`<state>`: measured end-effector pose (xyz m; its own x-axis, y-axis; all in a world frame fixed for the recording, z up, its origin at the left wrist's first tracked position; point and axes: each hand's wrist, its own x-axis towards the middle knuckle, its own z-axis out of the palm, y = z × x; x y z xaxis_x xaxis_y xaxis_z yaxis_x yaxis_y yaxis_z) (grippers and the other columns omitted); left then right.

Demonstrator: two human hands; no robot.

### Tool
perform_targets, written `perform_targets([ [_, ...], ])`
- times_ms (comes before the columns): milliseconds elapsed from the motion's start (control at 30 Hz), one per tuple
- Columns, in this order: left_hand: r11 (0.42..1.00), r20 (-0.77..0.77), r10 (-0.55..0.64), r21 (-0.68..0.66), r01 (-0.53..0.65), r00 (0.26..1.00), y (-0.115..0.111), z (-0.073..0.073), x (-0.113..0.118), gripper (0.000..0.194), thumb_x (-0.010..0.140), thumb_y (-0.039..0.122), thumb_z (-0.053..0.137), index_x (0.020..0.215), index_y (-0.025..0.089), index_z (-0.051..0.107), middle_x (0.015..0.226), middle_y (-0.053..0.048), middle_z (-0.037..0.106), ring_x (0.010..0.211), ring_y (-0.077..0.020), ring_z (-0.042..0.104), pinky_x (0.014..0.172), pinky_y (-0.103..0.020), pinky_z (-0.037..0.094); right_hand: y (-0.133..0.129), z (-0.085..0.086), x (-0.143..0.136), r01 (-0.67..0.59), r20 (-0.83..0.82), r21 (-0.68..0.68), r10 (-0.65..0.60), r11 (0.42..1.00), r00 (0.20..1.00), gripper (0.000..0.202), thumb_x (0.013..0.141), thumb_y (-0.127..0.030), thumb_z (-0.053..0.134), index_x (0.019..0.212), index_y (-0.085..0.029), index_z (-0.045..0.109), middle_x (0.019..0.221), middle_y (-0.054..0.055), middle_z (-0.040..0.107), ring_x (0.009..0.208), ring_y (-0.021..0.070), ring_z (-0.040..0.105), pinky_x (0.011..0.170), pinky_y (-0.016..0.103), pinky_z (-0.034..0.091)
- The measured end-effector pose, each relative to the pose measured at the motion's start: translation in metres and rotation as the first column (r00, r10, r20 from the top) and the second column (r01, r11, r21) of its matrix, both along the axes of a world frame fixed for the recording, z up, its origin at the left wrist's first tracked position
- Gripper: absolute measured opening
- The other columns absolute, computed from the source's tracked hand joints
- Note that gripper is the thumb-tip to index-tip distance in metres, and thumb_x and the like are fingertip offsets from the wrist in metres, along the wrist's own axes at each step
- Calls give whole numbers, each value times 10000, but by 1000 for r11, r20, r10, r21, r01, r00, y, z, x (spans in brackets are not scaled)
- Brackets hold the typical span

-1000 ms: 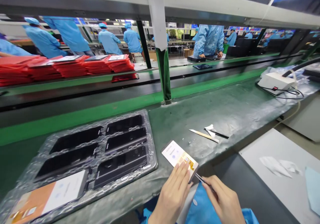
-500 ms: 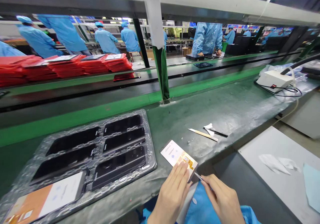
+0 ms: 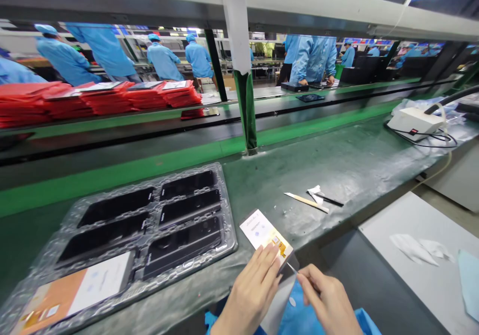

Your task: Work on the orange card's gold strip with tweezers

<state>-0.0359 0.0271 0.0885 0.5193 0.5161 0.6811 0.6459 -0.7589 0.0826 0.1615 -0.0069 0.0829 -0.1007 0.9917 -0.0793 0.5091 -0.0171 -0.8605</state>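
My left hand holds a small flat phone-like panel with a white film and an orange flex part, at the near edge of the green bench. My right hand pinches thin metal tweezers whose tip touches the panel's near right corner. To the left lies a clear plastic tray with dark panels in its pockets and one white-and-orange panel in the near left pocket.
A wooden stick, a black pen and a white scrap lie on the green bench. A white box with cables sits far right. Red stacks line the conveyor behind. People in blue coats work beyond. A grey board holds white wipes.
The panel and my left hand shifted slightly left and down. The tweezers' tip moved closer in under the panel's corner. A red item on the conveyor drifted right.
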Motion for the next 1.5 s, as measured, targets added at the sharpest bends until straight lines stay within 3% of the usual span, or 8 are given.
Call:
perform_targets([
  [133,1000,-24,-2,-29,1,1000,-1,3,-6,264,961,78,460,1173,84,618,1200,-137,712,1223,-211,615,1064,-358,499,11,8,-5,-73,-437,-472,-161,878,885,582,718,-770,597,679,-193,537,431,-84,490,278,23,273,317,180,189],
  [300,999,-31,-4,-46,2,1000,-2,1,-6,271,971,91,442,1184,104,609,1239,-134,692,1239,-214,601,1066,-371,498,14,12,-5,-187,-624,-671,-410,718,665,579,519,-647,841,708,-149,615,434,-126,434,301,-25,181,300,142,80],
  [567,999,-38,-21,-28,20,999,-2,-2,-7,259,970,82,435,1159,92,612,1260,-156,676,1278,-224,566,1079,-384,484,10,2,-8,-277,-693,-704,-549,654,467,500,478,-497,926,686,-120,672,398,-136,404,295,-43,154,258,94,88],
  [900,1000,-50,-17,-26,16,999,-2,-4,-8,259,973,87,431,1139,86,630,1264,-157,668,1272,-233,572,1081,-392,479,10,2,-8,-314,-691,-719,-588,620,421,505,440,-457,951,683,-113,674,395,-137,415,299,-49,159,257,73,141],
  [1200,999,-124,-1,-40,-4,992,-3,-4,-7,355,967,80,393,1201,168,646,1275,-142,660,1270,-259,573,1010,-441,537,12,7,-9,-303,-697,-692,-496,655,518,526,528,-537,891,686,-152,571,406,-153,326,326,-25,188,315,111,118],
  [1300,1000,-126,0,-18,-3,992,-3,-3,-6,358,955,69,392,1186,153,652,1258,-153,668,1262,-272,580,988,-448,552,11,5,-10,-215,-658,-621,-352,754,666,585,599,-697,772,645,-213,447,403,-137,341,331,7,207,334,158,97],
  [1400,1000,-134,-2,-14,0,991,-3,-1,-5,356,938,57,401,1171,148,654,1250,-156,671,1261,-274,580,991,-447,550,8,7,-8,-60,-480,-381,-142,922,866,595,677,-791,629,653,-220,461,465,-87,433,416,60,345,406,192,246],
  [1500,999,-118,8,-42,-13,993,-3,1,-5,362,932,53,412,1194,164,637,1258,-141,670,1250,-259,592,1003,-434,543,6,12,-4,-8,-253,-213,-47,977,966,561,785,-759,537,649,-215,508,528,-54,482,483,92,419,473,227,318],
])
